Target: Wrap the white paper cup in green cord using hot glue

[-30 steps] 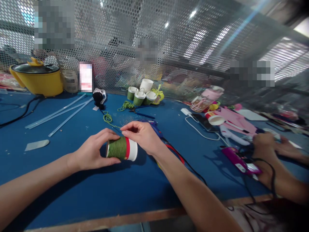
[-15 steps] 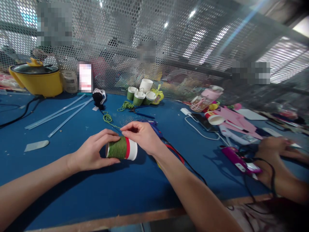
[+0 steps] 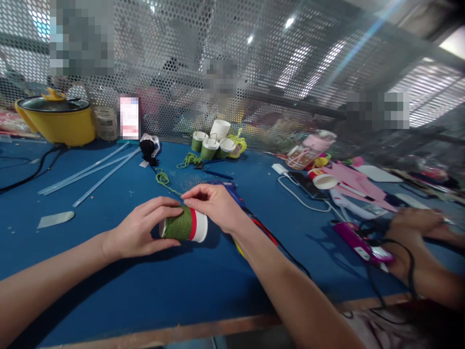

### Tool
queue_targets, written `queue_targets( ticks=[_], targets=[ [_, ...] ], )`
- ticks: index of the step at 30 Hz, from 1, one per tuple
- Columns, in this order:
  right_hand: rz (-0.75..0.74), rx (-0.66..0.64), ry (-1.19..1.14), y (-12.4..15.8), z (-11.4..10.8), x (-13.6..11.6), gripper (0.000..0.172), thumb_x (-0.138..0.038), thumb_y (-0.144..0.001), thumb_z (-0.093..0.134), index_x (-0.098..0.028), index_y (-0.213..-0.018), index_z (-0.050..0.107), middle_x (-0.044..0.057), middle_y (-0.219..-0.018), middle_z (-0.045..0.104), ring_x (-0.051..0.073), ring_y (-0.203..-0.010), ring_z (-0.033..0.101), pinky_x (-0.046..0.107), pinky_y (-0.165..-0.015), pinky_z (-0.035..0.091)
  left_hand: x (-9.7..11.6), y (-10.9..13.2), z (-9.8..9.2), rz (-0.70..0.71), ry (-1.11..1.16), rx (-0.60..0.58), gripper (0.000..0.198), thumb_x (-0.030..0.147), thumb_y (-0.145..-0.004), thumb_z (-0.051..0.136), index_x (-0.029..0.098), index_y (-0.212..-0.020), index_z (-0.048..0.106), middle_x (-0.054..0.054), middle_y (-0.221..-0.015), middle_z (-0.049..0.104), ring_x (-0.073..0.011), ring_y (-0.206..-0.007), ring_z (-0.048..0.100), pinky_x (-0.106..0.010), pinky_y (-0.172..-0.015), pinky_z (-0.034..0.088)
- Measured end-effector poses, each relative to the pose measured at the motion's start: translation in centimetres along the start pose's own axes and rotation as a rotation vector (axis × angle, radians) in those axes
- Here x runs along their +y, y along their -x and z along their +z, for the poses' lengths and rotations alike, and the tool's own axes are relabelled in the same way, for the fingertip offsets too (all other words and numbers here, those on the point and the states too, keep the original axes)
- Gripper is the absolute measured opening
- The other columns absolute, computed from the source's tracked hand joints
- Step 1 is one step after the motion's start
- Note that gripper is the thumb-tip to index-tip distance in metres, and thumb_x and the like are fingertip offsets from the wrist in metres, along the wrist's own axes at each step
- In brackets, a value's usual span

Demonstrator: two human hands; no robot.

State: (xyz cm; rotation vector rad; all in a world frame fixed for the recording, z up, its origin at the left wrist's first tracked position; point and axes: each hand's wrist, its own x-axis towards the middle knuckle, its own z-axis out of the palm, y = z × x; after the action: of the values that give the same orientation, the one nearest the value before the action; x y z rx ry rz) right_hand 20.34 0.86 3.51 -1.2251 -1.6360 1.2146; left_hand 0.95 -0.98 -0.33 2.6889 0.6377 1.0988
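A paper cup (image 3: 186,225) lies on its side over the blue table (image 3: 181,281), most of its wall wound in green yarn, with a red band and white rim at the right. My left hand (image 3: 140,230) wraps round its left end. My right hand (image 3: 214,203) pinches the green yarn strand (image 3: 163,179) at the cup's top edge; the strand trails back across the table.
Several finished green cups (image 3: 212,143) stand at the back. A yellow pot (image 3: 54,118), clear glue sticks (image 3: 94,172) and a black cable (image 3: 32,169) lie left. A blue glue gun (image 3: 236,194) sits behind my right hand. Another person's hands (image 3: 417,228) work at the right among pink items.
My hands and the cup have barely moved; my left fingers reach slightly further over the cup. The other person's hands at the right have shifted rightwards.
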Motion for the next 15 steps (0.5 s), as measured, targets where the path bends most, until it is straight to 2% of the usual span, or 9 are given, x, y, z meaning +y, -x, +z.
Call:
queue_targets(
  ticks=[10,15],
  targets=[
    [-0.007,-0.024,0.017,-0.03,-0.13,0.1,0.006,-0.017,-0.067,0.066,-0.017,-0.073,0.068,0.0,-0.07,0.067,0.013,-0.066,0.061,0.028,-0.067,0.048,-0.11,0.06,0.02,0.044,-0.022,-0.008,0.042,0.034,-0.083,0.058,0.019,-0.118,0.041,-0.015,-0.113,0.054,-0.0253,-0.103,0.056,-0.04,-0.083,0.052],
    [-0.005,-0.044,0.022,-0.48,-0.11,0.57,0.016,-0.022,-0.074,0.062,-0.017,-0.089,0.068,0.004,-0.085,0.07,0.015,-0.078,0.063,0.031,-0.076,0.048,-0.09,-0.05,0.03,0.073,-0.024,-0.012,0.04,0.028,-0.083,0.058,0.019,-0.118,0.04,-0.016,-0.115,0.05,-0.0258,-0.106,0.053,-0.041,-0.084,0.051]
  ],
)
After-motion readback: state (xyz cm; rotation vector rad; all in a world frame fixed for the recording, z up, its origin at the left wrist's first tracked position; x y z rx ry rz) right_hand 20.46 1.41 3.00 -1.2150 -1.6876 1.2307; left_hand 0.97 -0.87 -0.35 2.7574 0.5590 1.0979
